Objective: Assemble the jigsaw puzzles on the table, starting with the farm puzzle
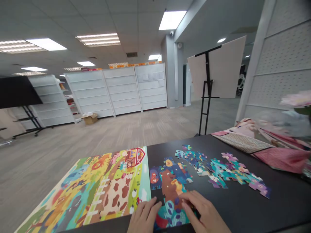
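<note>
On black table (239, 207): jigsaw (167, 183); beyond, white shelves (122, 92).

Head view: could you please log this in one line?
left hand: at blue cardboard jigsaw, left edge | right hand: on its right edge

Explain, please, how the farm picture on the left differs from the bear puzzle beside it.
The farm picture looks larger than the bear puzzle. The farm picture is mostly yellow and green; the bear puzzle is mainly dark blue and brown. The farm picture has straight edges, while the bear puzzle has partly jagged ones. Both show animals.
</note>
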Available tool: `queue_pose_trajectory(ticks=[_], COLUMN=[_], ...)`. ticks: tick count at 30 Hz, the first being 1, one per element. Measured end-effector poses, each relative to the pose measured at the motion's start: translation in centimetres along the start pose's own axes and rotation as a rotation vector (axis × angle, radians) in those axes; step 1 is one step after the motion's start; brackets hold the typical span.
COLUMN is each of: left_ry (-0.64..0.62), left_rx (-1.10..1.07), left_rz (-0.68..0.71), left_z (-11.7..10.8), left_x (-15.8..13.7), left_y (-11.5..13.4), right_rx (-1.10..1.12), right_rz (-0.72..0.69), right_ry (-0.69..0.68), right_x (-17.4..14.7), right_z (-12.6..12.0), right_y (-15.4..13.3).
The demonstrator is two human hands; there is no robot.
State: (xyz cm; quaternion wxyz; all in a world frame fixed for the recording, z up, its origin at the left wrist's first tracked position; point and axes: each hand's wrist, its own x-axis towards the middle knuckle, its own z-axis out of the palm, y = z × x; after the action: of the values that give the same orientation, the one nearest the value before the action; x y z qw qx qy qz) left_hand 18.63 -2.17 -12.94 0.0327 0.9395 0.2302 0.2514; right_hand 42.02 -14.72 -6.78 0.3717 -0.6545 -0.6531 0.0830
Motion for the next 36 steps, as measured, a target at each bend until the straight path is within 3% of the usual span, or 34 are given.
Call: queue_pose_trajectory(ticks=[2,5,11,18,22,27,33,36], left_ry=[-0.12,-0.211,-0.17,-0.241,-0.177,-0.052,-0.245,-0.288], left_rx=[-0.111,-0.177,-0.097,-0.106,-0.081,-0.114,-0.29,-0.338], left_rz=[0.071,0.069,0.053,-0.017,-0.026,-0.078,-0.154,-0.082], left_z=[-0.3,-1.0,-2.4,-3.3,-2.2,-0.7,-3.0,-4.4], left_x=[1.1,2.3,3.1,4.1,3.5,1.7,2.9,3.9], left_y=[-1.4,-2.1,-0.5,1.3,1.6,2.0,1.7,1.4], right_rx=[-0.022,-0.098,-0.205,-0.185,-0.206,-0.207,-0.193,-0.193], right_rz=[-0.017,-0.043,-0.009,0.01,0.013,0.013,0.026,0.02], right_ry=[0.004,-0.015,-0.105,0.006,0.072,0.059,0.029,0.027], right_x=[0.1,0.4,1.0,0.9,0.7,0.7,0.7,0.7], right_z=[0.1,0.2,0.1,0.2,0.5,0.6,0.8,0.8], right_y=[0.2,0.4,0.1,0.9,1.4,1.3,1.5,1.6])
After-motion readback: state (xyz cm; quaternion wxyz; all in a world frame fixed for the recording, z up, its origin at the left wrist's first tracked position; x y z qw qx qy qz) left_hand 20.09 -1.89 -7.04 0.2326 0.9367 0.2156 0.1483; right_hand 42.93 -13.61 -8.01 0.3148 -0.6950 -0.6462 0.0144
